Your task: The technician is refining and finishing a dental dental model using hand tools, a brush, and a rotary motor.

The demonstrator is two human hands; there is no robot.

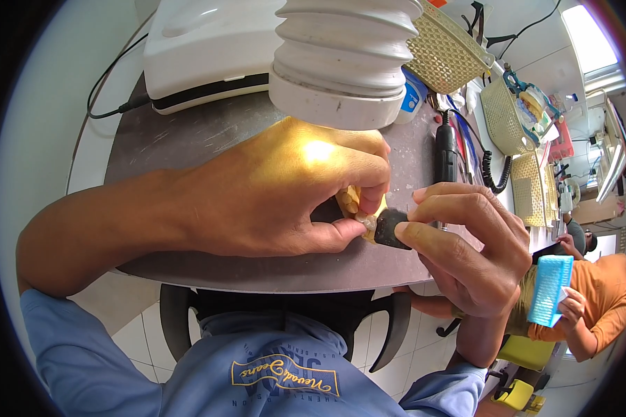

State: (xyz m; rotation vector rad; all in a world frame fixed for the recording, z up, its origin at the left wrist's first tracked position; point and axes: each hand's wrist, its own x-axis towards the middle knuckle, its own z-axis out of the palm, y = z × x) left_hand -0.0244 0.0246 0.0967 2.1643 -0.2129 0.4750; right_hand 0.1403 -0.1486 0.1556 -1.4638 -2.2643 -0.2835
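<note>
My left hand (278, 191) reaches across the desk with its fingers curled and closed on a small yellowish dental model (351, 201). Most of the model is hidden behind the fingers, and I cannot make out its full shape. My right hand (469, 247) pinches a small dark piece (391, 229), flat and rough-looking, like a scrap of abrasive sheet. That piece is at the model's near right side, close to the left thumb tip; whether it touches the model is unclear. A bright patch of light falls on the back of the left hand.
A ribbed white hose (344, 62) hangs just above my left hand. Behind it stands a white machine (215, 48). A black handpiece (445, 153) with a coiled cord lies at right, near woven baskets (504, 115). Another person in orange (608, 295) holds a blue packet (551, 290).
</note>
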